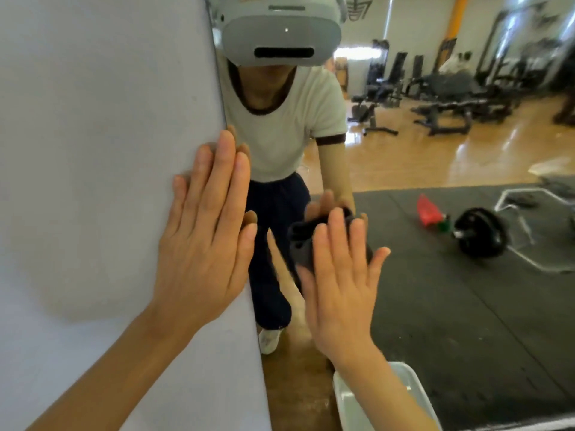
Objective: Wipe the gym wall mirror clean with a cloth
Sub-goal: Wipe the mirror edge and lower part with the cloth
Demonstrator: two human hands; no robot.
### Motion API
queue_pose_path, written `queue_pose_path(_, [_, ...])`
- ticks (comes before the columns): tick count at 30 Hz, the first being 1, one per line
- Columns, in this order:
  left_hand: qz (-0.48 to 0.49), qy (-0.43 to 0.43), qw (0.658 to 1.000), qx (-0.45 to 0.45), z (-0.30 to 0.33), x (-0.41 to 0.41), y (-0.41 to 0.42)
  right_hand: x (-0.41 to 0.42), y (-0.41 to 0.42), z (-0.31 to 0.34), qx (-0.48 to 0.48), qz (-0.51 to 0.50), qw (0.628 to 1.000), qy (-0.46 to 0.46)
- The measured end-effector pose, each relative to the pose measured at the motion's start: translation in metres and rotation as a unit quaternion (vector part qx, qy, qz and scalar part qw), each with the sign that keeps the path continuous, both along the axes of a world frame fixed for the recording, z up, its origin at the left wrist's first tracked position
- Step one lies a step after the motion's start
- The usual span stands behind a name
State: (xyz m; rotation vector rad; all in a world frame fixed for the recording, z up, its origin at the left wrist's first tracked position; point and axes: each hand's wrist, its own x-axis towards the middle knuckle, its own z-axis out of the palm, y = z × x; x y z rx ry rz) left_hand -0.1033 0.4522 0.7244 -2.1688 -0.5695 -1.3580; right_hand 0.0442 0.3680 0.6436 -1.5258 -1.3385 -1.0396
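Observation:
The wall mirror (435, 290) fills the right part of the view and reflects the gym and a person in a headset. My right hand (339, 281) lies flat with straight fingers and presses a dark grey cloth (300, 244) against the glass near the mirror's left edge. The cloth bunches out to the left of and above my fingers. My left hand (205, 231) rests flat with spread fingers on the white wall (93, 150), right at the mirror's edge.
A white plastic tub (407, 396) sits on the floor below my right forearm, against the mirror. The reflection shows a black rubber mat, a barbell with black plates, a red object, and benches and machines on a wooden floor.

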Motion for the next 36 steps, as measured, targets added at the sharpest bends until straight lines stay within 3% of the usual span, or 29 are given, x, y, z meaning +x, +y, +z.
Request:
queue_pose_path(2, [-0.015, 0.012, 1.000, -0.013, -0.009, -0.008, 0.002, 0.041, -0.026, 0.017, 0.034, -0.039, 0.988, 0.142])
queue_pose_path(4, [-0.008, 0.020, 1.000, -0.008, -0.014, -0.014, 0.006, 0.058, -0.036, 0.039, 0.081, -0.044, 0.934, 0.345])
queue_pose_path(5, [0.004, 0.024, 1.000, -0.003, -0.017, -0.015, 0.008, 0.050, -0.030, 0.045, 0.089, -0.063, 0.909, 0.403])
queue_pose_path(6, [0.010, 0.025, 1.000, -0.002, -0.017, -0.015, 0.009, 0.030, -0.025, 0.050, 0.083, -0.056, 0.916, 0.388])
queue_pose_path(7, [0.016, 0.021, 1.000, 0.001, -0.017, -0.015, 0.009, 0.005, -0.016, 0.043, 0.069, -0.027, 0.949, 0.306])
queue_pose_path(9, [0.023, 0.026, 0.999, 0.003, -0.015, -0.014, 0.010, -0.026, -0.001, 0.008, -0.003, 0.005, 0.998, 0.061])
queue_pose_path(10, [0.022, 0.031, 0.999, 0.002, -0.016, -0.015, 0.010, -0.024, 0.004, -0.009, -0.047, -0.007, 0.998, -0.034])
queue_pose_path(12, [0.023, 0.040, 0.999, 0.003, -0.017, -0.017, 0.011, -0.018, 0.005, -0.007, -0.058, -0.018, 0.992, -0.110])
queue_pose_path(16, [0.013, 0.024, 1.000, 0.006, -0.017, -0.016, 0.011, -0.014, 0.017, 0.069, 0.041, 0.075, 0.995, -0.057])
queue_pose_path(19, [0.009, 0.022, 1.000, -0.002, -0.016, -0.016, 0.011, -0.023, 0.031, 0.096, 0.089, 0.054, 0.992, -0.067])
queue_pose_path(22, [0.019, 0.012, 1.000, 0.011, -0.020, -0.014, 0.012, -0.010, 0.020, 0.032, 0.004, 0.003, 0.981, -0.193])
queue_pose_path(25, [0.035, 0.006, 0.999, 0.029, -0.021, -0.014, 0.014, 0.010, -0.006, -0.036, -0.109, -0.054, 0.948, -0.295])
queue_pose_path(28, [0.028, 0.002, 0.999, 0.020, -0.020, -0.014, 0.013, 0.001, 0.000, -0.012, -0.076, -0.038, 0.959, -0.271])
queue_pose_path(32, [-0.003, -0.008, 1.000, 0.003, -0.017, -0.015, 0.013, -0.026, 0.030, 0.057, 0.055, 0.015, 0.994, -0.098])
queue_pose_path(33, [-0.013, -0.011, 1.000, -0.008, -0.018, -0.015, 0.012, -0.027, 0.032, 0.055, 0.061, 0.008, 0.993, -0.102])
queue_pose_path(36, [-0.018, -0.023, 0.999, -0.031, -0.030, -0.019, 0.009, -0.014, 0.020, -0.008, -0.014, -0.029, 0.971, -0.237])
